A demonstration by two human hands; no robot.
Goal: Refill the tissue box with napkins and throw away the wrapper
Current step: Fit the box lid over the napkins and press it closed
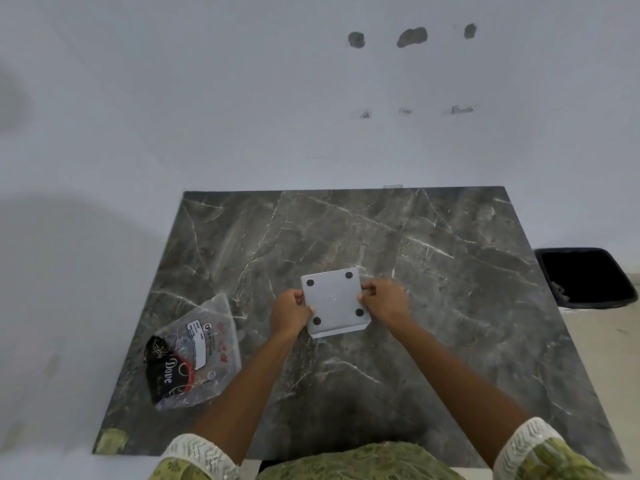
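1. Tissue box [334, 301]: a white, roughly square box, turned upside down so its flat base with four dark round feet faces up at you. It sits at the middle of the dark marble worktop [433, 244], just beyond your wrists.
2. Your left hand [290, 311] grips the box's left edge with fingers curled around it; your right hand [382, 299] grips the right edge the same way. Both hands are closed on the box.
3. The box has almost no long axis, as its base looks nearly square. It is rotated slightly, with the near edge running up to the right. The opening faces down and is hidden.
4. Whether the napkins are already inside cannot be seen.
5. The wrapper [194, 355], a clear plastic bag with a dark printed label, lies crumpled on the worktop well to your left and looks empty.
6. A dark bin [585, 277] stands on the floor past the worktop's right edge.
7. Risk: if the base panel is not seated, flipping the box could let it slip and spill the contents.
8. Risk: the light wrapper lies near the worktop's left edge and could slide off if brushed.
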